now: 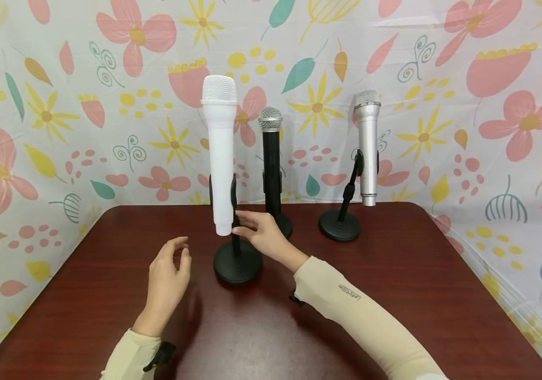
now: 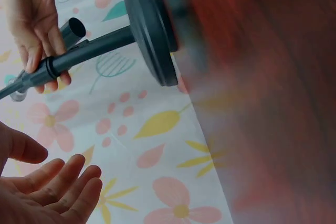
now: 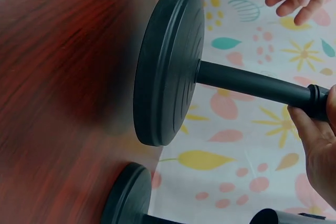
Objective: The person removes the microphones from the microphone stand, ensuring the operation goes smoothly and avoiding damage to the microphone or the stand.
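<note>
A white microphone stands upright in the clip of a black desk stand with a round base. My right hand grips this stand's pole just below the microphone; in the left wrist view, fingers and thumb close round the collar on the pole. My left hand hovers left of the stand, apart from it, with relaxed fingers and nothing in them. In the right wrist view, the round base appears close against the tabletop; whether it touches is unclear.
Behind the right hand, a black microphone with a silver grille sits in another stand. A silver microphone is tilted slightly in a third stand at the back right. The dark red table meets a flowered cloth backdrop.
</note>
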Action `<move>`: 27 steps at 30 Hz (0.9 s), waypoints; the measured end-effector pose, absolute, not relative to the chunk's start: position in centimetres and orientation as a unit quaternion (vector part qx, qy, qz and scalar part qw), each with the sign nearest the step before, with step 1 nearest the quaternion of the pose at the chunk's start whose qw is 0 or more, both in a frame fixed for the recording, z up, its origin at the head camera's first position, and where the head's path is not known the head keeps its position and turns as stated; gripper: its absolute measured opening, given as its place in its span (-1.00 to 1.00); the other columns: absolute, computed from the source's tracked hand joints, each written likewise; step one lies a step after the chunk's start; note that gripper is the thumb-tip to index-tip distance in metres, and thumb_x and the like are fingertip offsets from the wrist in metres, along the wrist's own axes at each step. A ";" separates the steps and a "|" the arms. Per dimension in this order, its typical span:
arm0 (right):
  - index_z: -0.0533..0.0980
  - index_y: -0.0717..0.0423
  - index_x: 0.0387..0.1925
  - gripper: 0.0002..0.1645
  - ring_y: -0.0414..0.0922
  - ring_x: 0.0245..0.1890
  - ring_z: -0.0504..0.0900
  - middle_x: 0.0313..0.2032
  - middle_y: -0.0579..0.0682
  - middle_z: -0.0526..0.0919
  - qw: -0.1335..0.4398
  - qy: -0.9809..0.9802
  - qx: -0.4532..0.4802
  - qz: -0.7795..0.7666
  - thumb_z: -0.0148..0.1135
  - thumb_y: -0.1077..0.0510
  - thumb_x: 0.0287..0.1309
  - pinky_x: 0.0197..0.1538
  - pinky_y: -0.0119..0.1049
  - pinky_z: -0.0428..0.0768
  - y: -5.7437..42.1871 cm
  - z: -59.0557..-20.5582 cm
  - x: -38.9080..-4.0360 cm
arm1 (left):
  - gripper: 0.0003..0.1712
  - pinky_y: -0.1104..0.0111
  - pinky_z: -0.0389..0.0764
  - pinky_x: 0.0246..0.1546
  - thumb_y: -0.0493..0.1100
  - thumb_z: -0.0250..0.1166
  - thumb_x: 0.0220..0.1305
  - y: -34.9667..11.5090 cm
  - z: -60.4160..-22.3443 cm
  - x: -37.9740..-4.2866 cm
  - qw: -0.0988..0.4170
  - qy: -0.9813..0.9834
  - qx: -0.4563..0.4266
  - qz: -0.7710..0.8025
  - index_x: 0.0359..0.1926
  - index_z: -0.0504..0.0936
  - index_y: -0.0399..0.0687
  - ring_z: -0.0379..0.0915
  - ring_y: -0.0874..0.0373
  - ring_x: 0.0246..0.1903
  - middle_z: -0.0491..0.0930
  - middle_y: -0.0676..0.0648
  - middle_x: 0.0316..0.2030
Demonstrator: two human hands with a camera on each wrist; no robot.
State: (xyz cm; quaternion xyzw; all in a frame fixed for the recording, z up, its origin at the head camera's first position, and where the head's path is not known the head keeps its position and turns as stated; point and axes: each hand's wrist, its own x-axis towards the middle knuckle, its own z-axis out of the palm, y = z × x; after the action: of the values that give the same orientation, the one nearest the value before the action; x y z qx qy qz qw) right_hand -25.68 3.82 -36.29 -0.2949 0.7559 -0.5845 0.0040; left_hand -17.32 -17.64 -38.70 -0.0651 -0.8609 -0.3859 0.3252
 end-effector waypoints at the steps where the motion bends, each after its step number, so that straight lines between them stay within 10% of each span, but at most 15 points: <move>1: 0.36 0.34 0.27 -0.42 0.09 0.12 0.56 0.16 0.30 0.49 0.003 0.756 -0.298 -0.583 0.22 0.33 0.22 -0.04 -0.25 0.64 4.0 -36.3 -25.5 | -0.72 0.10 0.51 -0.24 -0.42 0.12 0.28 -17.6 -38.6 -17.3 0.324 -0.860 -0.067 -0.390 0.01 0.56 -0.33 0.55 -0.09 -0.20 0.63 -0.22 -0.23; 11: 0.41 0.34 0.22 -0.49 0.06 0.08 0.59 0.10 0.26 0.56 -0.002 0.743 -0.330 -0.582 0.18 0.40 0.22 -0.02 -0.24 0.63 6.0 -36.2 -23.9 | -0.72 0.59 0.49 -0.19 -0.23 0.10 0.43 -16.8 -34.0 -17.1 0.231 -0.815 -0.106 -0.521 0.09 0.55 -0.17 0.56 0.07 -0.08 0.63 -0.14 -0.09; 27: 0.45 0.39 0.16 -0.53 0.08 0.04 0.61 0.04 0.28 0.59 -0.019 0.746 -0.338 -0.573 0.19 0.45 0.18 0.01 -0.23 0.61 7.1 -37.3 -23.4 | -0.50 0.17 0.38 0.23 -0.09 0.16 0.40 -13.7 -25.0 -19.1 0.066 -0.709 -0.273 -0.647 0.33 0.39 0.01 0.38 0.13 0.20 0.45 0.01 0.22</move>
State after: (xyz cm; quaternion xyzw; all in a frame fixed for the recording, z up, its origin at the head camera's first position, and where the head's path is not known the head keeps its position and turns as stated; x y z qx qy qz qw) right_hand -23.42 7.10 -37.30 -0.3380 0.7462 -0.5732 -0.0185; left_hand -19.06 -13.68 -25.05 -0.2728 -0.7087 -0.6473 0.0659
